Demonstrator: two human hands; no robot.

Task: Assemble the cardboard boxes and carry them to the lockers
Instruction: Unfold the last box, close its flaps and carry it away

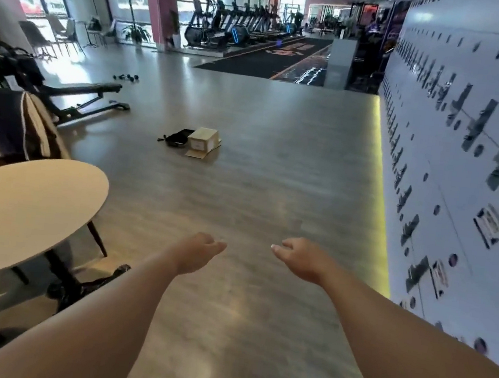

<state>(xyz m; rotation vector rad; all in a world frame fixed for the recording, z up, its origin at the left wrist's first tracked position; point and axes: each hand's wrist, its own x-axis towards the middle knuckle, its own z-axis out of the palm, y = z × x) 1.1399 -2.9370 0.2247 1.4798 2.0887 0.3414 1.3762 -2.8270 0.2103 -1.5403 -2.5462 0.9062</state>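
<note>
A small cardboard box stands on the grey floor ahead of me, with a flat cardboard piece lying at its front. A black pouch lies to the left of the box. The white lockers run along my right side. My left hand and my right hand are stretched out low in front of me, fingers loosely curled, holding nothing. Both hands are far from the box.
A round white table with dark legs stands at my left. Behind it are a chair with a draped jacket and a black weight bench. Small dumbbells lie on the floor farther back. Treadmills line the far side.
</note>
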